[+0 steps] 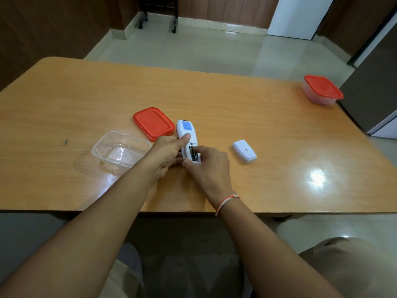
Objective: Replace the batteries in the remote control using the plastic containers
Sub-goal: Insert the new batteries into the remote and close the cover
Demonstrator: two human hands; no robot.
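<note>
Right hand (209, 163) pinches at a battery (194, 155) in the open bay; left hand (166, 150) grips the remote control (186, 134), lying on the table (64, 100). Risk: fingertip slip lets the battery spring away, missing the open container (101, 145). Cover (243, 151) lies right; lidded container (322, 90) stands far right.

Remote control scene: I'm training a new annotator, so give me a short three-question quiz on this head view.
1. True or false: the battery cover is fitted on the remote control.
2. Which container has its lid on? A) the clear container near the left hand; B) the far container at the table's right corner.
3. Fill in: the right hand's fingertips are at the remote's open battery ____.

Key:
1. False; it lies on the table, right of the remote.
2. B; the red lid of the near one lies beside it.
3. Compartment.
</note>
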